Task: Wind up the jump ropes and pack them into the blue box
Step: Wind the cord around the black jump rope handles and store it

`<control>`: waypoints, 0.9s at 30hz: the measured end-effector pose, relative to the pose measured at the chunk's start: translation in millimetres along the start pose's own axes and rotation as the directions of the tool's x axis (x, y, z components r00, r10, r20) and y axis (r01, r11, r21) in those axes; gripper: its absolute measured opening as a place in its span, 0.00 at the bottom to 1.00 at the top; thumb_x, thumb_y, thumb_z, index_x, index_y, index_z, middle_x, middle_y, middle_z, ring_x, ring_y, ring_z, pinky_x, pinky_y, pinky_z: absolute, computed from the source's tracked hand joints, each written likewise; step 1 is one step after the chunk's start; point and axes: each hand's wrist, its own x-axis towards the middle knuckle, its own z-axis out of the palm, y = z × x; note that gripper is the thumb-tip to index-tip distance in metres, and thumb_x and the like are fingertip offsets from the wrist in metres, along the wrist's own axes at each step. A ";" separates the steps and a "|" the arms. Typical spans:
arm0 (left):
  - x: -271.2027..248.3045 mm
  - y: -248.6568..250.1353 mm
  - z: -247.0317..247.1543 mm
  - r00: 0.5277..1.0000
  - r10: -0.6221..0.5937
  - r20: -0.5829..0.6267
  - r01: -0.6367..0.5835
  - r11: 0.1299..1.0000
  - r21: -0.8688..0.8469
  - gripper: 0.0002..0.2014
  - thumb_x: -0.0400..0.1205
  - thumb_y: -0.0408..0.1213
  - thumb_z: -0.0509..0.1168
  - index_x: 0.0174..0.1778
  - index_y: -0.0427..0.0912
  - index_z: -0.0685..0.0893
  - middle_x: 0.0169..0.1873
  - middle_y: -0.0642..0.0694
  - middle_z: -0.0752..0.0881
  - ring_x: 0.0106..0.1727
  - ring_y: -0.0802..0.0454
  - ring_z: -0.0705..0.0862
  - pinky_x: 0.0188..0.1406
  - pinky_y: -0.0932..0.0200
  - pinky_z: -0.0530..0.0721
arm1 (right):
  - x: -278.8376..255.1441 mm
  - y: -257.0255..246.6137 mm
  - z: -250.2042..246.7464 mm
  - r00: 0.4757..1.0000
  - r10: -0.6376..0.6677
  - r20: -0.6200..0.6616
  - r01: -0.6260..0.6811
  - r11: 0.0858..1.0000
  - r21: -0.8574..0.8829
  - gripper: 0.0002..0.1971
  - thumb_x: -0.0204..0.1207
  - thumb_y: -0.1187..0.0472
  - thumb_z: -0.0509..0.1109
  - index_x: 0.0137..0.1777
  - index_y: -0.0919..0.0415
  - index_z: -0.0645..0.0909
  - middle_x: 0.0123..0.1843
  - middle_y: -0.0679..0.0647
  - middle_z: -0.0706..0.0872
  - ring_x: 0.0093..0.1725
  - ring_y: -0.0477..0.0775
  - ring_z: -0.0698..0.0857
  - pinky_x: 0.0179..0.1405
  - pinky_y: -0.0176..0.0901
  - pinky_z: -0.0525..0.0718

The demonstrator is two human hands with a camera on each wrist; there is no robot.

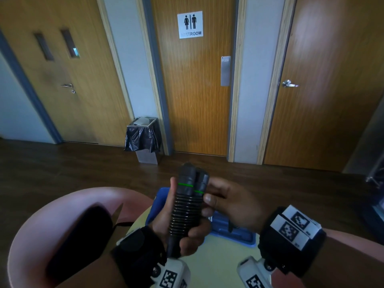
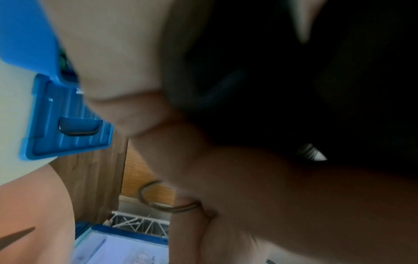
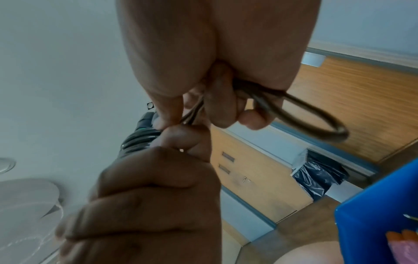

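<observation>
Left hand (image 1: pixel 182 229): fingers curled round the lower part of the jump rope (image 1: pixel 187 206), whose two black handles stand side by side, upright, with the cord wound in tight coils about them. A green ring marks each handle above the coils.

Right hand (image 1: pixel 234 206): fingers bent, fingertips against the right side of the handles at the top of the coils. In the right wrist view the fingers (image 3: pixel 226 107) pinch a loose loop of cord (image 3: pixel 316 117) that stands out from the hand.

Both hands are raised above the pale yellow surface (image 1: pixel 218 254). The blue box (image 1: pixel 230 227) lies open on that surface just beyond the hands, partly hidden by them. A pink chair (image 1: pixel 62 221) stands at the left.

Further off, on the dark wood floor, a bin (image 1: pixel 143 140) with a black liner stands against the wall beside the restroom door (image 1: pixel 195 100).
</observation>
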 end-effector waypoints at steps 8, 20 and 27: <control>1.7 -0.7 4.7 0.967 0.035 -0.254 -0.059 0.994 -0.088 0.43 0.64 0.80 0.59 0.48 0.40 0.77 0.25 0.44 0.79 0.17 0.52 0.79 0.17 0.66 0.78 | 0.5 20.1 6.1 0.986 0.111 -0.127 -0.075 0.963 0.258 0.14 0.81 0.56 0.69 0.65 0.55 0.85 0.40 0.57 0.83 0.46 0.60 0.80 0.51 0.59 0.75; -10.4 -0.8 13.7 0.960 0.253 -0.122 -0.256 0.967 -0.011 0.40 0.67 0.74 0.68 0.55 0.39 0.79 0.29 0.42 0.81 0.21 0.51 0.81 0.20 0.63 0.78 | -7.5 -7.9 -11.3 0.871 -0.463 -0.164 0.275 0.737 -0.617 0.10 0.79 0.46 0.72 0.54 0.48 0.89 0.47 0.35 0.87 0.49 0.36 0.87 0.48 0.27 0.80; -9.6 10.2 21.3 0.790 0.317 -0.525 -0.203 0.943 0.264 0.32 0.76 0.69 0.57 0.38 0.42 0.91 0.28 0.39 0.82 0.21 0.48 0.80 0.19 0.60 0.78 | -8.2 -25.3 -2.8 0.998 -0.017 -0.056 -0.031 0.663 -0.748 0.08 0.79 0.58 0.69 0.45 0.42 0.79 0.36 0.42 0.88 0.34 0.40 0.85 0.31 0.34 0.78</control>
